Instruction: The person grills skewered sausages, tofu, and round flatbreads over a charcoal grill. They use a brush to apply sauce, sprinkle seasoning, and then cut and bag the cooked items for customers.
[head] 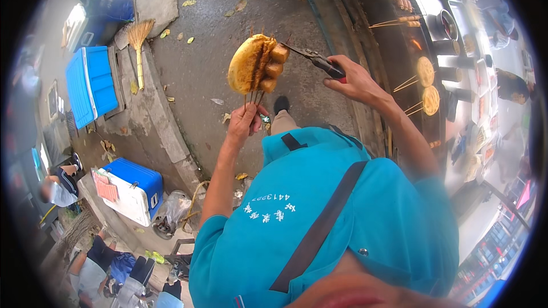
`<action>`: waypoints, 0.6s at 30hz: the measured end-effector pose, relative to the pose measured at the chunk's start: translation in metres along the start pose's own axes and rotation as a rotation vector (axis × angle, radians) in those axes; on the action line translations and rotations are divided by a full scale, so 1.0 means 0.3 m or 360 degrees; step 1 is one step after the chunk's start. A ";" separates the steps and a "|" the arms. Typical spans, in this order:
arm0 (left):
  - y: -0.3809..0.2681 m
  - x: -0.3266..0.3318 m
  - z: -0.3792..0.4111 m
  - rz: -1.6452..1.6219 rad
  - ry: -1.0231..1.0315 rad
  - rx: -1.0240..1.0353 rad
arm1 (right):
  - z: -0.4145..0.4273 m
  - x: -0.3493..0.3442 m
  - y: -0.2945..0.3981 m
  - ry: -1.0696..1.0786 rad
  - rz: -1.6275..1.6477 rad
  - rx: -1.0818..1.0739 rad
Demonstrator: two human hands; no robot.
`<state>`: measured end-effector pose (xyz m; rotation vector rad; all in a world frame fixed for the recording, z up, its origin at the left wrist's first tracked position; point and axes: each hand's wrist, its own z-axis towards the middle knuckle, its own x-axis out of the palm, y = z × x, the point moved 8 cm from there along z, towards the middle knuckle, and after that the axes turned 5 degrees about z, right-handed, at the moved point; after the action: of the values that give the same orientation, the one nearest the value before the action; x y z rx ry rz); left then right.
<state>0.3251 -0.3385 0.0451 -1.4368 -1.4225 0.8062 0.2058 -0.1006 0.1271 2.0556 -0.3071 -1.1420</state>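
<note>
My left hand grips the lower ends of several thin skewers. On them are a round golden flatbread, coated in places with dark seasoning, and a row of browned chunks whose kind I cannot make out. Skewer tips poke out past the food's far edge. My right hand is closed around the black and red handles of a pair of shears. Their pointed blades reach left, close by the uppermost browned chunk; whether they touch a skewer is unclear.
On my right runs a long grill bearing skewered sausages and two skewered flatbreads. Metal canisters line its far side. A blue bin, a straw broom and a blue-white cooler stand left. People sit at lower left.
</note>
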 end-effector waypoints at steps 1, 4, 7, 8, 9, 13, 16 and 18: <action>0.002 -0.010 0.007 0.0004 -0.0001 -0.0010 | 0.015 0.003 0.021 0.0058 -0.0038 0.0049; 0.024 -0.038 0.015 -0.0016 0.0013 -0.0030 | 0.045 0.000 0.030 0.0088 -0.0207 0.0050; 0.056 -0.050 0.006 0.0000 0.0001 -0.0044 | 0.063 -0.014 -0.022 0.0043 -0.0245 0.0123; 0.065 -0.050 0.005 -0.0030 -0.0003 -0.0066 | 0.069 -0.021 -0.038 0.0026 -0.0230 0.0172; 0.072 -0.050 0.006 -0.0057 -0.0009 -0.0090 | 0.078 -0.017 -0.039 0.0074 -0.0167 0.0198; 0.086 -0.049 0.015 -0.0083 -0.0050 -0.0127 | 0.105 0.002 -0.026 0.0171 -0.0062 0.0139; 0.088 -0.047 0.023 -0.0090 -0.0041 -0.0123 | 0.118 0.019 -0.016 0.0217 -0.0100 0.0122; 0.086 -0.047 0.029 -0.0005 -0.0098 -0.0095 | 0.119 0.026 -0.019 0.0229 -0.0102 0.0147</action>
<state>0.3250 -0.3483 0.0161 -1.4656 -1.5061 0.8185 0.1807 -0.1185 0.1069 2.2304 -0.2285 -1.0279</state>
